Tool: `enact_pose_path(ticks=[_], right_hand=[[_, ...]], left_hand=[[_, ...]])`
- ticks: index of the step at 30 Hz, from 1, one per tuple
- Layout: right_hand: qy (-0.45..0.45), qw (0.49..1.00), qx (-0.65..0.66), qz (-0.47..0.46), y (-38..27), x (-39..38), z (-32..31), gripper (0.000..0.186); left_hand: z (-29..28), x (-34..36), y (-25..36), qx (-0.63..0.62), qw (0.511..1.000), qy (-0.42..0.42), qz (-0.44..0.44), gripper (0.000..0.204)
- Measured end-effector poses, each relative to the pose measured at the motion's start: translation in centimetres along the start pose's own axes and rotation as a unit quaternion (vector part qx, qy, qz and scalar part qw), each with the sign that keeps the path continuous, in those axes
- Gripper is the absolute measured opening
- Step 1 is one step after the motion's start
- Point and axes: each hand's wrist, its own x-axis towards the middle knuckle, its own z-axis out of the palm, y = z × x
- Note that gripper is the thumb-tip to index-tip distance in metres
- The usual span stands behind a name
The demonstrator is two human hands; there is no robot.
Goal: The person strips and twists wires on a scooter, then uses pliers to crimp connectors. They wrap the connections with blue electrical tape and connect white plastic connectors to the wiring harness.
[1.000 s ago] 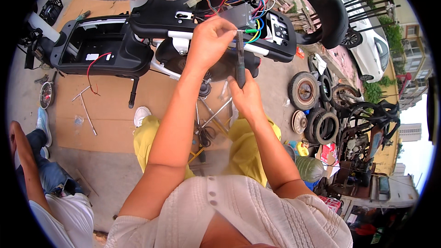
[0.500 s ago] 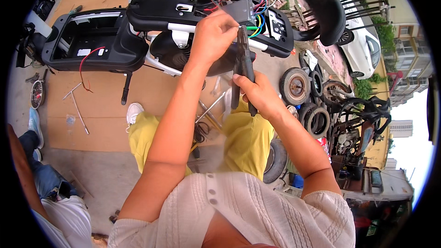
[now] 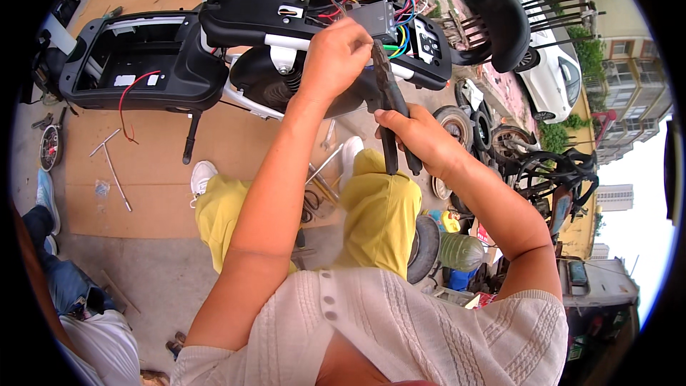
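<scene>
The place is outdoors, in daylight, with a bright, pale sky (image 3: 647,196) at the right. The floor (image 3: 168,264) is grey and worn, and brown cardboard (image 3: 168,200) covers part of it. Pinkish paving (image 3: 504,91) runs along the upper right, near 1 white car (image 3: 554,86). Beyond the car are green shrubs (image 3: 572,64), a yellow wall (image 3: 599,75) and a building (image 3: 636,89) with several windows (image 3: 620,48). Farther off, 1 pale tower (image 3: 615,197) stands against the sky. Old tyres (image 3: 426,249) and dark scrap (image 3: 547,171) crowd the right side.
</scene>
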Motion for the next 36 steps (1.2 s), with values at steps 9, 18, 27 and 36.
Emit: enact_pose_path(ticks=[9,18,27,36], right_hand=[[-0.08,0.993,0.086,0.031,0.5,0.7,-0.9,0.039],[-0.125,0.978,0.16,0.056,-1.3,-0.4,-2.0,0.042],[-0.112,0.981,0.139,0.07,-2.2,-0.9,-2.4,0.036],[-0.101,0.984,0.142,0.04,-1.3,-0.4,-2.1,0.034]], left_hand=[[0.2,0.0,-0.7,0.02,0.998,0.009,0.052,0.008],[0.2,-0.1,-0.4,0.042,0.996,0.008,0.078,0.007],[0.3,0.0,-0.6,0.061,0.994,0.011,0.089,0.007],[0.2,0.4,-0.1,0.066,0.997,0.009,0.031,0.01]])
